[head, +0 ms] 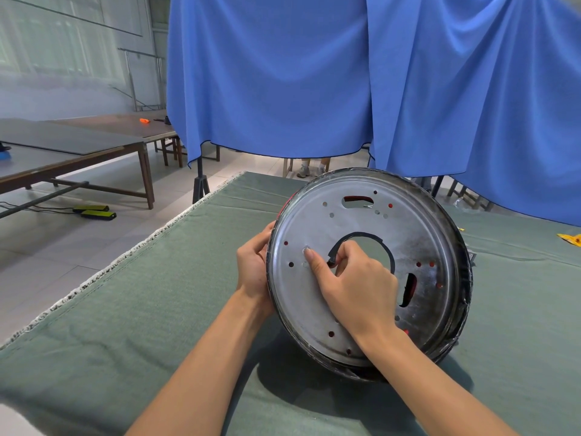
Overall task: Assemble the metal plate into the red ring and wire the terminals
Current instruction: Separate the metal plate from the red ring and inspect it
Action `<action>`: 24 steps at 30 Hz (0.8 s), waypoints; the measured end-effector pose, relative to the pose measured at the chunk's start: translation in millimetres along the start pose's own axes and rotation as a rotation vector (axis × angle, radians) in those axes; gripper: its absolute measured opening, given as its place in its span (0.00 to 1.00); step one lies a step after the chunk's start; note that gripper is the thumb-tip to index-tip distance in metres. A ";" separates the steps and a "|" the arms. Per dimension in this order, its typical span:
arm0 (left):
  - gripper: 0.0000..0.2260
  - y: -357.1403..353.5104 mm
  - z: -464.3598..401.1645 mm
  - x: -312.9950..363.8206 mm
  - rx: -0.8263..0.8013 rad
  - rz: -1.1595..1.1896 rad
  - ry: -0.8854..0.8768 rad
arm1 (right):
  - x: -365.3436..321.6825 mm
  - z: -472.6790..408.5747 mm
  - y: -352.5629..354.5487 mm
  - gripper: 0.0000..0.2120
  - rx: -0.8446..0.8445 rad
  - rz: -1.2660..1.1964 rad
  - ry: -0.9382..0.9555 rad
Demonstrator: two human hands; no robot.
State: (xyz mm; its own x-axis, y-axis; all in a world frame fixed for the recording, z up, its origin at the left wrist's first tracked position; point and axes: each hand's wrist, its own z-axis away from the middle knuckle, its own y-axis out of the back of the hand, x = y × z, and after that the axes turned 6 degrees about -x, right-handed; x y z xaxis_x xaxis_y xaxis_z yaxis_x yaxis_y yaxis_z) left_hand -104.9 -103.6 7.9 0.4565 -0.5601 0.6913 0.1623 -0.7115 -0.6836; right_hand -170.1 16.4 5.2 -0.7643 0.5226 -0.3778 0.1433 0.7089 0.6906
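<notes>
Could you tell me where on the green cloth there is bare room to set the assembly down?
Bare green cloth runs left of the left hand to the fringed edge. It is crowded where the metal plate stands tilted under the right hand; a yellow scrap lies far right.

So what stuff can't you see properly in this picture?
Head view, the only one:
- Red ring: shows only through the metal plate's holes; the plate covers the rest.
- Wires and terminals: none visible, perhaps behind the plate.
- Left hand: fingertips hidden behind the plate's rim.
- Right hand: fingers hook through the centre hole, tips hidden.
- Person behind the blue curtain: only shoes show.
</notes>
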 end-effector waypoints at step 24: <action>0.13 -5.0 3.0 3.8 0.057 -0.038 -0.034 | 0.7 -0.9 -0.9 0.25 0.017 -0.019 -0.001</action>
State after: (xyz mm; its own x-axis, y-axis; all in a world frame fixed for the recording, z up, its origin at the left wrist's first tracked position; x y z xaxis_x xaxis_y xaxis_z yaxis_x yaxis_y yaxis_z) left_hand -101.3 -100.8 13.3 0.4780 -0.5179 0.7094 0.2293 -0.7061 -0.6700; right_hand -171.3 15.7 4.9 -0.7663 0.5095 -0.3914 0.1396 0.7267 0.6726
